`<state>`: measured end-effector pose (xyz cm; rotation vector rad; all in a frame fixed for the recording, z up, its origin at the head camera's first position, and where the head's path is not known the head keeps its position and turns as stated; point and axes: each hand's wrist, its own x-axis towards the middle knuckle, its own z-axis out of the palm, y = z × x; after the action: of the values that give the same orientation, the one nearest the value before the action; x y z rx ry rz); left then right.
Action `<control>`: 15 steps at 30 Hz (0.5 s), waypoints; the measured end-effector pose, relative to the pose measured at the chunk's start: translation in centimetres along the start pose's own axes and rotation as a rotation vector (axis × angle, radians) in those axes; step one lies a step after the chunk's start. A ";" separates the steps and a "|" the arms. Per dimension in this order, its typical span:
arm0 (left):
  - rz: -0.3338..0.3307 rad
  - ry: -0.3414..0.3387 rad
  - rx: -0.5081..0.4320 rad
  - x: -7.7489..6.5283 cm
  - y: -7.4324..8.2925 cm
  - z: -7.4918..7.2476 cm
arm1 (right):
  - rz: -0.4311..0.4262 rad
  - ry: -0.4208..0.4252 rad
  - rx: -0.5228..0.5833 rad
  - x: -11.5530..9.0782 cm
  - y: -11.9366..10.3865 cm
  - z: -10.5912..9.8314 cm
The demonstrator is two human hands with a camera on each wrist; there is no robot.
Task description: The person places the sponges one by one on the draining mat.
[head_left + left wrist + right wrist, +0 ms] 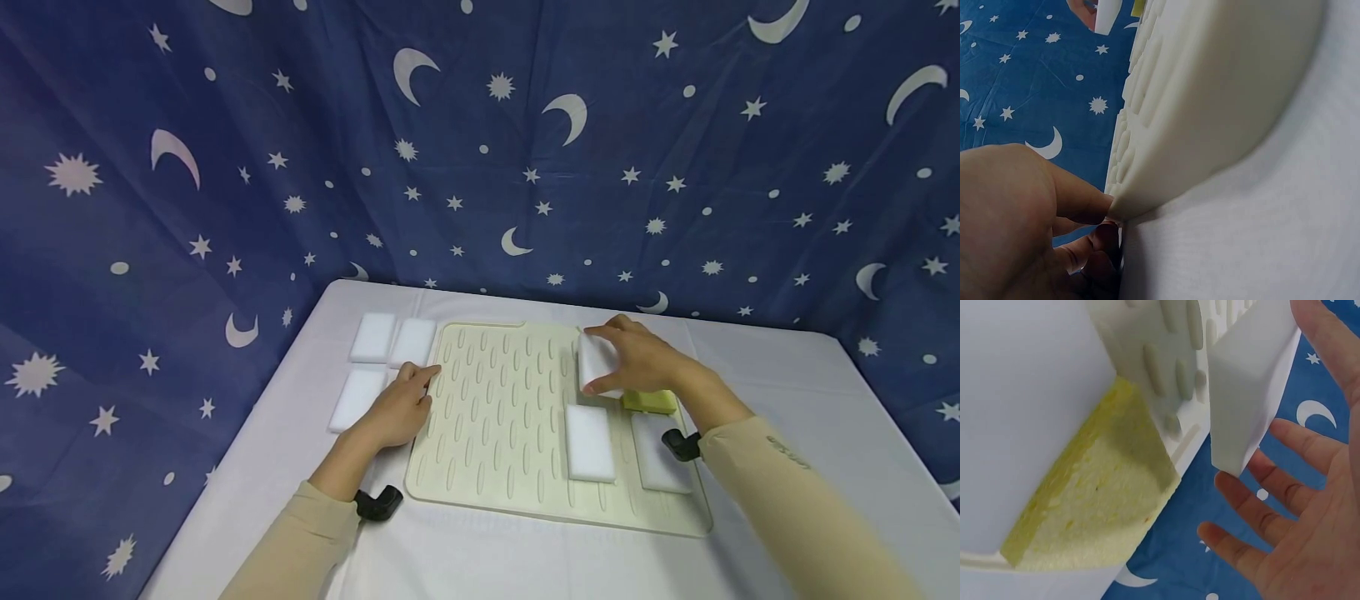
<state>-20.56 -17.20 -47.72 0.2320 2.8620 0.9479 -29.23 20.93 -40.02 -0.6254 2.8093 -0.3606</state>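
Observation:
A cream drying mat (487,433) with raised oval ridges lies on the table. My left hand (396,410) pinches its left edge, thumb on top, as the left wrist view (1016,219) shows. Near the mat's far right corner, my right hand (641,358) holds a white sponge block (597,360) between thumb and fingers; the block looks raised off the mat in the right wrist view. Beneath that hand sits a yellow sponge (1097,500) at the mat's right side. Two more white sponges, one front-centre (590,443) and one at right (656,458), lie on the mat.
Left of the mat, three white sponges lie on the white-covered table: two at the back (372,337) and one nearer (357,402), partly hidden by my left hand. A dark blue curtain (480,125) with moons and stars hangs behind the table.

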 end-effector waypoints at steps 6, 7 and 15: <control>-0.006 -0.001 -0.004 -0.1 0.1 0.0 | -0.002 -0.001 -0.017 0.3 -0.7 0.5; -0.007 -0.002 -0.005 -0.1 0.1 0.0 | 0.001 0.000 -0.023 0.4 -0.7 0.5; 0.000 -0.001 -0.007 -0.2 0.2 -0.1 | 0.024 -0.026 -0.058 1.0 -1.3 1.2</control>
<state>-20.36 -17.13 -47.52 0.2318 2.8574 0.9571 -29.24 19.12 -40.94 -0.6037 2.8091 -0.2654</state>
